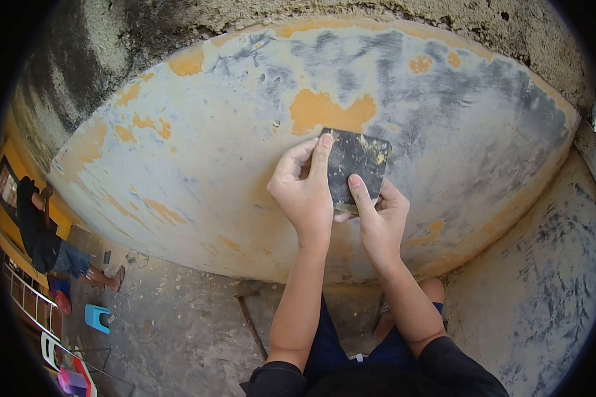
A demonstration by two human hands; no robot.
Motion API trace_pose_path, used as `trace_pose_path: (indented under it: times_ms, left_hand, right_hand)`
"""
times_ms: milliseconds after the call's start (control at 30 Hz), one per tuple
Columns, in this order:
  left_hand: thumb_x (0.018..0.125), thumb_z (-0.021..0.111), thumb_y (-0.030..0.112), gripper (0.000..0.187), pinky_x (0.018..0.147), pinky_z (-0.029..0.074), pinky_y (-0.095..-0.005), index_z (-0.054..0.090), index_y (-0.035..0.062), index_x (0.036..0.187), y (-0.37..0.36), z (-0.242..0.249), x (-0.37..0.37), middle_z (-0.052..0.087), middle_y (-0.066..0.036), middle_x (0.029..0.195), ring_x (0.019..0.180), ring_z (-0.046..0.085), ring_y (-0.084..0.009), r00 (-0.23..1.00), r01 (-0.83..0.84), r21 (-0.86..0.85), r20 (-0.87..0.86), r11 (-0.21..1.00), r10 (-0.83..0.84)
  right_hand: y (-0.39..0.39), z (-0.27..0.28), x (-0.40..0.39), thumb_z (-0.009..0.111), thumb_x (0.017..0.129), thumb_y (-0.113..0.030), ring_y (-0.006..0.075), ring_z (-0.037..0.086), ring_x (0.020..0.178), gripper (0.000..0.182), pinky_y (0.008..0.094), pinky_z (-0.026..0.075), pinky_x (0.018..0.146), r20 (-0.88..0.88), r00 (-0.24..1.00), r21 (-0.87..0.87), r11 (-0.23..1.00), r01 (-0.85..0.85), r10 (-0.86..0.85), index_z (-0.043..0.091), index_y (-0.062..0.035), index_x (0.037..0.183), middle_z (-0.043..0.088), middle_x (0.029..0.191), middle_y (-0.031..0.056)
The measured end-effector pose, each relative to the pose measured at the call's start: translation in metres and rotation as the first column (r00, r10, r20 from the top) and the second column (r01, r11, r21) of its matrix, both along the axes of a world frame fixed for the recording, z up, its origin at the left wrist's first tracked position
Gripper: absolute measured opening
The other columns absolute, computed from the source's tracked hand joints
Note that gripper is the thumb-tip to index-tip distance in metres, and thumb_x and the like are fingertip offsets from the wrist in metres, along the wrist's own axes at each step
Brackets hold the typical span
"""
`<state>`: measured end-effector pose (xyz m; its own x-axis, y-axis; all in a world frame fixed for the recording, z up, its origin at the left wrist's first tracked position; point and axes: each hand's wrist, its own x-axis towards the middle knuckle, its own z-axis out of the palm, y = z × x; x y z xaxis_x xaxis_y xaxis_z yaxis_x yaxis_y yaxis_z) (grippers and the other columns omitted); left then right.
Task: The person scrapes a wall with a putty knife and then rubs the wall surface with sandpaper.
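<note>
Both my hands hold a dark, roughly square piece of sandpaper, worn and specked with yellowish dust, in front of the wall. My left hand grips its left edge, with the thumb on the face near the top left corner. From the lower right, my right hand pinches it, thumb on the front and fingers behind. Pale dust coats my fingers. Behind the sandpaper is the curved wall, whitish-grey with dark smears and bare orange patches. An orange patch shows just above the sandpaper.
Rough, stained concrete runs along the top. At the left, another person in dark clothes stands by a yellow wall. A blue stool, a ladder and chairs are at lower left. A long-handled tool lies on the floor.
</note>
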<state>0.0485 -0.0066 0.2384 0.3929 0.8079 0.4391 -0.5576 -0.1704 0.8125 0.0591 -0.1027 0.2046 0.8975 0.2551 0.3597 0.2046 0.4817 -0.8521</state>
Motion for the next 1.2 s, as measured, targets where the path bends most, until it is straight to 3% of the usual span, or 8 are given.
trace_pose_path:
  times_ms: [67,267,500,633,833,1033,1100,1200]
  left_hand:
    - [0.096,0.083,0.010,0.020,0.081,0.058,-0.0263,0.077,-0.0089,0.103,0.002,0.011,-0.002,0.079,-0.010,0.097,0.086,0.071,-0.0107,0.999,0.005,-0.029,0.032,1.000,-0.004]
    - [0.096,0.083,0.010,0.022,0.078,0.057,-0.0259,0.075,-0.0094,0.104,0.008,-0.001,0.000,0.078,-0.010,0.096,0.086,0.072,-0.0110,1.000,0.024,0.008,0.014,1.000,-0.024]
    - [0.096,0.083,0.010,0.021,0.077,0.057,-0.0256,0.074,-0.0081,0.100,0.000,0.014,-0.003,0.078,-0.009,0.093,0.083,0.072,-0.0115,0.995,0.043,0.048,0.085,0.998,-0.047]
    - [0.095,0.084,0.009,0.022,0.074,0.056,-0.0250,0.068,-0.0042,0.100,-0.002,0.000,0.000,0.076,-0.011,0.090,0.082,0.071,-0.0118,1.000,0.012,-0.019,-0.023,1.000,-0.012]
    - [0.095,0.084,0.008,0.024,0.072,0.056,-0.0256,0.063,-0.0021,0.101,-0.003,0.013,0.000,0.075,-0.012,0.092,0.081,0.070,-0.0109,0.995,0.020,0.054,0.099,0.998,-0.025]
    - [0.095,0.084,0.006,0.027,0.072,0.056,-0.0258,0.058,-0.0003,0.100,-0.004,0.006,0.002,0.075,-0.014,0.092,0.082,0.070,-0.0119,0.999,0.032,-0.023,-0.001,0.999,-0.032]
    - [0.094,0.084,0.006,0.030,0.074,0.056,-0.0260,0.056,0.0005,0.101,-0.002,0.022,0.002,0.076,-0.015,0.094,0.084,0.071,-0.0130,0.992,0.027,-0.015,0.122,1.000,-0.025]
    - [0.095,0.083,0.005,0.030,0.078,0.057,-0.0267,0.054,0.0004,0.102,0.001,0.009,0.000,0.075,-0.017,0.096,0.089,0.072,-0.0156,0.991,0.046,-0.011,0.122,0.999,-0.045]
  right_hand:
    - [0.005,0.007,0.001,0.068,0.107,-0.013,0.0087,0.070,0.079,0.024,0.0269,0.064,0.059,0.038,0.999,0.076,0.996,-0.041,0.038,0.071,0.0075,0.120,0.076,0.102,0.0092]
    - [0.002,0.004,-0.004,0.067,0.108,-0.012,0.0093,0.070,0.077,0.022,0.0269,0.063,0.060,0.026,1.000,-0.011,1.000,0.010,-0.009,0.071,0.0084,0.116,0.076,0.102,0.0097]
    - [-0.003,0.014,-0.008,0.068,0.107,-0.012,0.0109,0.072,0.076,0.021,0.0259,0.063,0.061,0.038,0.999,0.040,0.999,0.020,-0.022,0.071,0.0081,0.114,0.077,0.102,0.0105]
    - [-0.006,0.004,-0.007,0.067,0.107,-0.012,0.0111,0.072,0.076,0.021,0.0264,0.063,0.061,0.009,1.000,0.015,1.000,0.006,-0.006,0.071,0.0082,0.115,0.077,0.103,0.0110]
    - [-0.008,0.012,-0.003,0.068,0.107,-0.012,0.0113,0.072,0.076,0.023,0.0265,0.063,0.059,0.081,0.997,0.093,0.996,-0.008,0.001,0.071,0.0084,0.117,0.077,0.102,0.0110]
    - [-0.007,0.010,-0.002,0.067,0.107,-0.012,0.0104,0.071,0.075,0.021,0.0264,0.062,0.059,-0.008,1.000,-0.011,1.000,0.024,-0.025,0.071,0.0082,0.114,0.077,0.101,0.0107]
    - [-0.003,0.020,0.003,0.068,0.107,-0.011,0.0101,0.070,0.074,0.021,0.0261,0.062,0.057,0.073,0.997,0.066,0.998,-0.023,0.018,0.072,0.0087,0.115,0.077,0.099,0.0101]
    - [-0.007,0.018,-0.004,0.069,0.107,-0.012,0.0097,0.070,0.072,0.021,0.0259,0.061,0.057,0.053,0.998,0.046,0.999,-0.024,0.022,0.072,0.0085,0.112,0.077,0.096,0.0096]
